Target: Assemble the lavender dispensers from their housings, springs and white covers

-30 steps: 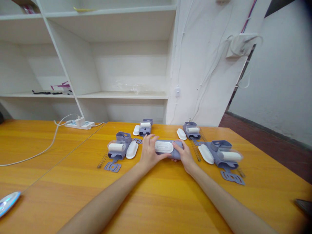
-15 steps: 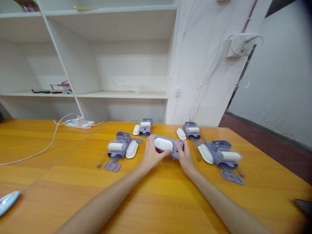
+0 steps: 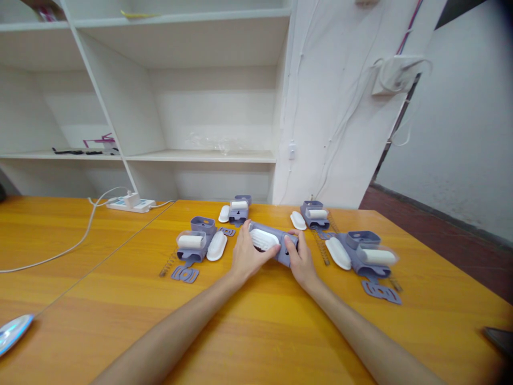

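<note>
Both my hands hold one purple-grey plastic device with a white oval cover, raised a little off the orange table. My left hand is wrapped round its left end, thumb against the white cover. At the right end my right hand grips it with the fingers curled over the top. The device is tilted, its left end further from me.
Around it lie several similar purple-and-white units: one to the left with a spring and flat clip, one behind, one at back right, one to the right. A power strip with a white cable sits at back left. White shelves stand behind.
The device has been lifted from lying flat on the table and tilted, its white cover turning toward my left hand. Both hands have shifted slightly toward me with it.
</note>
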`<state>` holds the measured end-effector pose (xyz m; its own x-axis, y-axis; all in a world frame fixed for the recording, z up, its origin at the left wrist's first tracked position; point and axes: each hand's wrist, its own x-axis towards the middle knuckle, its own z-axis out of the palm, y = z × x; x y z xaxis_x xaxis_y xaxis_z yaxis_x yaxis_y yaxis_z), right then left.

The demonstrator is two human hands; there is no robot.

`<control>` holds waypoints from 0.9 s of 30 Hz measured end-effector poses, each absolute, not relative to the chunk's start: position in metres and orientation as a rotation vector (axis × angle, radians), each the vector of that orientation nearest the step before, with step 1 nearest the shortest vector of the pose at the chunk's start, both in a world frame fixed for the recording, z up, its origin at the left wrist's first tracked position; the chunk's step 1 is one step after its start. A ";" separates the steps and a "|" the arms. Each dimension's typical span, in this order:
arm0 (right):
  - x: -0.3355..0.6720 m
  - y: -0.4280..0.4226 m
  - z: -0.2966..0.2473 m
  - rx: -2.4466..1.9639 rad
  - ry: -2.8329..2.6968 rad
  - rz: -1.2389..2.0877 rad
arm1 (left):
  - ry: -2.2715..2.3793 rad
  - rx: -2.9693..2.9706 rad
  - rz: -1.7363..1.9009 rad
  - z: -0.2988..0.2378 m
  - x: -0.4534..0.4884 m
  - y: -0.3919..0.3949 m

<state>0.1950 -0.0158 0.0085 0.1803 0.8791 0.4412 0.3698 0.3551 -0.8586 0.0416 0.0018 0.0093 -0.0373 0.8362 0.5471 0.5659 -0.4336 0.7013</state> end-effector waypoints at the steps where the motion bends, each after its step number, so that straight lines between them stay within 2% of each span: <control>1: 0.195 -0.016 0.008 -1.231 -1.413 0.527 | 1.504 1.983 1.447 0.009 0.042 0.002; 7: 0.194 -0.016 0.008 -1.231 -1.399 0.488 | 1.509 2.080 1.411 0.009 0.044 0.003; 27: 0.185 -0.014 0.000 -1.253 -1.179 0.660 | 1.698 2.129 1.370 0.017 0.044 -0.001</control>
<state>0.1852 -0.0140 -0.0004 0.3180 0.8969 0.3074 0.2072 0.2506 -0.9457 0.0443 -0.0010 0.0170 -0.0220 0.8184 0.5742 0.7343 -0.3765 0.5648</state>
